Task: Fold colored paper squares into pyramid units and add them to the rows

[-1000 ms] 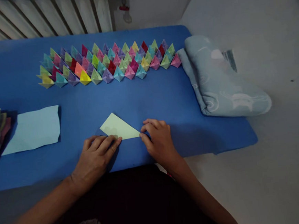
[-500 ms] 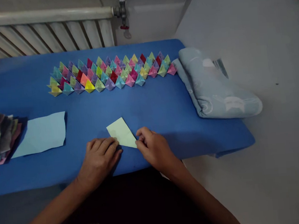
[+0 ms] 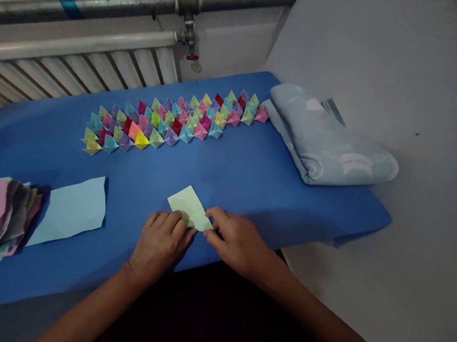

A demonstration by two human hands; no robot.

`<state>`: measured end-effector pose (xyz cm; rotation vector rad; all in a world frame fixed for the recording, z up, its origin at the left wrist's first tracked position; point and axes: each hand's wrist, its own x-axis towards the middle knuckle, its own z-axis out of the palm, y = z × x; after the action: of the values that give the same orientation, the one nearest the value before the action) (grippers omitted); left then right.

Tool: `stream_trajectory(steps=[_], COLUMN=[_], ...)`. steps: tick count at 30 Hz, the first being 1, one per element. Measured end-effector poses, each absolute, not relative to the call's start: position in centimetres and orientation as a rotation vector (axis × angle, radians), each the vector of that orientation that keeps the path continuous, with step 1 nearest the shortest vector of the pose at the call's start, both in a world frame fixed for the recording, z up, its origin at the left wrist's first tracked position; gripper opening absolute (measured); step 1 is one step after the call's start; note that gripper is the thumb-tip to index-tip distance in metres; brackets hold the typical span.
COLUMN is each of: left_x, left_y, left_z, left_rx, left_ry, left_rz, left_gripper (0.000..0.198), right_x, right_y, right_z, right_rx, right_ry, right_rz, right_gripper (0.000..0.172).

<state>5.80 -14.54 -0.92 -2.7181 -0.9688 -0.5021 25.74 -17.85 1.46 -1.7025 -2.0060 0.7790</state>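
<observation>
A folded pale green paper (image 3: 190, 206) lies on the blue-covered table (image 3: 135, 191) close to its front edge. My left hand (image 3: 161, 242) grips the paper's lower left side, thumb near the bottom edge and fingers bent on top. At the lower right corner, my right hand (image 3: 236, 239) pinches the paper between thumb and index finger. Behind it stand rows of small folded paper boats (image 3: 170, 137) in many colours, packed close together.
To the left lie a light blue sheet (image 3: 73, 209) and a stack of coloured paper (image 3: 2, 215). A folded grey-blue blanket (image 3: 329, 147) rests at the right end by the wall. A radiator (image 3: 78, 72) and a valved pipe (image 3: 189, 32) stand behind.
The camera view has tilted up slightly, showing more of the pipe. The paper's right corner looks blunter now, and my right hand's fingers have shifted on it.
</observation>
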Motion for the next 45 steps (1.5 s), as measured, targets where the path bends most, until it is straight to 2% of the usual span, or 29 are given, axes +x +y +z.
stream_trajectory(steps=[5,9,14,19,22,25,27,33,36,39,42,45], left_x=[5.5,5.6,5.9,5.5,4.7,4.2,4.1,4.1,4.0,4.4,5.2,5.8], left_y=[-14.8,-14.7,-14.6,-14.3,-14.4,-14.6,-14.6,-13.6,-13.3,-13.3,-13.3,-13.1], left_z=[-0.9,-0.9,-1.1,-0.9,0.5,2.7,4.2,4.4,2.8,1.5,0.6,-0.4], left_rx=[-2.772,-2.767,-2.705,-2.696,-2.783,-2.989,-3.181,-3.48,-3.223,-2.991,-3.06,-3.064], left_ry=[-0.988,-0.964,-0.954,-0.972,-1.033,-1.144,-1.257,-1.598,-1.78,-1.56,-1.143,-0.955], left_rz=[-0.488,-0.467,-0.476,-0.478,-0.612,-0.792,-0.879,-0.908,-0.952,-0.986,-0.844,-0.714], left_gripper=[0.026,0.027,0.015,0.014,0.014,0.014,0.016,0.024,0.019,0.014,0.018,0.019], right_x=[25.7,26.0,25.7,26.3,27.3,27.6,27.3,26.0,25.6,25.1,24.5,24.6], right_y=[-17.5,-16.8,-15.9,-15.7,-15.9,-16.0,-16.0,-15.2,-14.3,-13.3,-12.5,-12.5], right_z=[1.2,0.9,0.3,0.6,1.5,2.7,3.5,3.8,2.6,1.4,1.2,1.6], right_rx=[-1.683,-1.605,-1.487,-1.462,-1.367,-1.234,-1.205,-1.234,-1.368,-1.531,-1.644,-1.691], right_ry=[-1.867,-1.744,-1.557,-1.449,-1.438,-1.661,-1.772,-1.587,-1.582,-1.712,-1.858,-1.966], right_rz=[0.917,1.002,1.143,1.117,1.022,0.972,0.995,1.334,1.293,1.148,1.078,1.048], right_gripper=[0.027,0.019,0.014,0.004,0.017,0.039,0.045,0.033,0.027,0.031,0.033,0.037])
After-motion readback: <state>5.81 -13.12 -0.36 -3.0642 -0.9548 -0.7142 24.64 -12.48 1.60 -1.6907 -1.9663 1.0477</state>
